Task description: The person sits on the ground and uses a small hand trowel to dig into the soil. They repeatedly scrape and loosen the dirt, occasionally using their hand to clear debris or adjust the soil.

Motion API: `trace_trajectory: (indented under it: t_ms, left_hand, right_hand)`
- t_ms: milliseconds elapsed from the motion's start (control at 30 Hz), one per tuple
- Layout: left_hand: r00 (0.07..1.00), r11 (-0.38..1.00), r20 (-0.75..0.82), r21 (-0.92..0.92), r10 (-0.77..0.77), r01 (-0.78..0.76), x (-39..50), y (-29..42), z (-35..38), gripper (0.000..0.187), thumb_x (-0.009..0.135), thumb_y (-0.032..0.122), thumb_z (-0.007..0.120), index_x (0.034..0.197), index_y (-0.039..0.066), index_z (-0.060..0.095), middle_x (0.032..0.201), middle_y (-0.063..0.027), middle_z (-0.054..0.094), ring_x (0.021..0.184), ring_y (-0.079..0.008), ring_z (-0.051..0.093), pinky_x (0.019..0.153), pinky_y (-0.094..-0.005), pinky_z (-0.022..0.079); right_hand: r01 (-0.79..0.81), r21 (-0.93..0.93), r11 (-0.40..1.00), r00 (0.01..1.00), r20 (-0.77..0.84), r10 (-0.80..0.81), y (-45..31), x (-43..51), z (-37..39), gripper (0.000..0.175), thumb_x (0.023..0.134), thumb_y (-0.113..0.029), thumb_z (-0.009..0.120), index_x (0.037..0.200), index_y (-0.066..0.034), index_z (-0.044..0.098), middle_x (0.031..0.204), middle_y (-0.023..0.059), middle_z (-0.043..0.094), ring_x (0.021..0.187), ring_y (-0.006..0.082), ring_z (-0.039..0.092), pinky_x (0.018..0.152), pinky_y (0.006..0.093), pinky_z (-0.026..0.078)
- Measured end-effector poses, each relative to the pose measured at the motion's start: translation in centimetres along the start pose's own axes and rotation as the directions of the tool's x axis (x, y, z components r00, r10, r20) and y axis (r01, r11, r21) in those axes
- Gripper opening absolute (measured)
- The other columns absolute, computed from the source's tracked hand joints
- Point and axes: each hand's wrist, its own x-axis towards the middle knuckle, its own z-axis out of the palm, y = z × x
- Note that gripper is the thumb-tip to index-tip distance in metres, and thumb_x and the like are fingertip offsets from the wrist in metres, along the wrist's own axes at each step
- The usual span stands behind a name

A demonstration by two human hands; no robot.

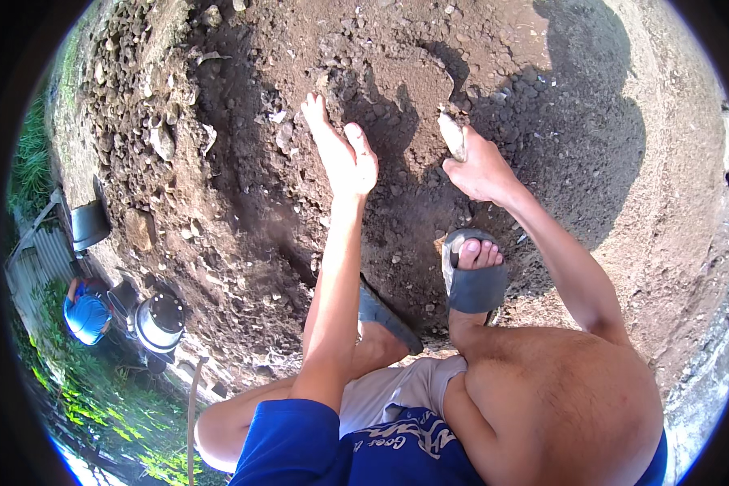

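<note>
My right hand (480, 164) grips a pale, elongated object (452, 136) that looks like a stone, its tip pointing to the loose brown soil. Just beyond it lies a rounded, flat-topped patch of soil (419, 79) with a distinct curved edge. To the left, my left hand (346, 152) is held out in bright sun with thumb and fingers apart and nothing in it. Its fingertips are over or against the crumbly soil (304, 61); which one I cannot tell. My two feet in dark slide sandals (477, 285) stand close below the hands.
A long bank of clods and stones (152, 79) runs along the left. Beyond it are a dark bucket (89, 225), a squarish stone (140, 229), a light-coloured pail (159, 322) and a person in blue (88, 316). Green plants (91, 389) grow at the lower left.
</note>
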Motion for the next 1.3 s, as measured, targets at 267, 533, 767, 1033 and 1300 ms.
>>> trace_trajectory:
  t_ms: [267,533,767,1033,1300]
  left_hand:
    - [0.993,0.992,0.004,0.039,0.119,-0.119,1.1,2.7,-1.4,0.083,0.113,0.057,0.033,0.162,-0.010,0.030,0.166,-0.0323,0.036,0.157,-0.0492,0.031,0.129,-0.0584,0.022]
    - [0.995,0.992,0.073,0.109,-0.065,0.056,0.3,-0.2,-4.6,0.076,0.115,0.051,0.028,0.161,-0.009,0.032,0.163,-0.0321,0.039,0.156,-0.0438,0.035,0.130,-0.0539,0.024]
    - [0.925,0.958,0.255,0.134,-0.282,0.255,-4.6,-1.6,-1.5,0.077,0.112,0.039,0.050,0.163,-0.012,0.023,0.169,-0.0385,0.023,0.161,-0.0510,0.016,0.132,-0.0562,0.015]
    - [0.904,0.859,0.047,0.336,-0.425,0.386,-4.7,-4.2,-1.9,0.070,0.117,0.043,0.030,0.162,-0.011,0.026,0.168,-0.0350,0.028,0.160,-0.0461,0.022,0.133,-0.0508,0.016]
    - [0.889,0.888,0.084,0.143,-0.451,0.437,-3.9,-3.6,-2.4,0.077,0.115,0.044,0.039,0.166,-0.009,0.017,0.172,-0.0351,0.017,0.163,-0.0471,0.014,0.133,-0.0544,0.011]
  right_hand:
    - [0.269,-0.023,0.963,0.907,0.343,-0.246,-4.1,-4.5,4.6,0.045,0.090,-0.011,0.066,0.132,0.0031,0.056,0.112,0.0305,0.068,0.094,0.0483,0.072,0.085,0.0533,0.059]
    - [0.161,0.555,0.816,0.954,-0.300,0.015,0.4,1.4,-3.7,0.032,0.095,-0.015,0.067,0.115,0.0050,0.053,0.082,0.0123,0.069,0.065,0.0149,0.068,0.053,0.0322,0.057]
    - [-0.056,0.091,0.994,0.998,0.001,0.057,1.4,-1.5,3.4,0.047,0.090,-0.015,0.066,0.122,0.0157,0.051,0.103,0.0378,0.072,0.093,0.0424,0.078,0.068,0.0457,0.062]
    - [-0.096,0.274,0.957,0.924,0.381,-0.016,-1.6,-5.7,7.6,0.045,0.088,-0.019,0.068,0.119,0.0110,0.059,0.089,0.0297,0.074,0.083,0.0398,0.077,0.074,0.0455,0.059]
    - [0.121,0.514,0.849,0.853,-0.492,0.176,0.4,1.0,-1.7,0.026,0.099,-0.013,0.063,0.114,0.0041,0.050,0.081,0.0082,0.064,0.058,0.0145,0.063,0.050,0.0319,0.056]
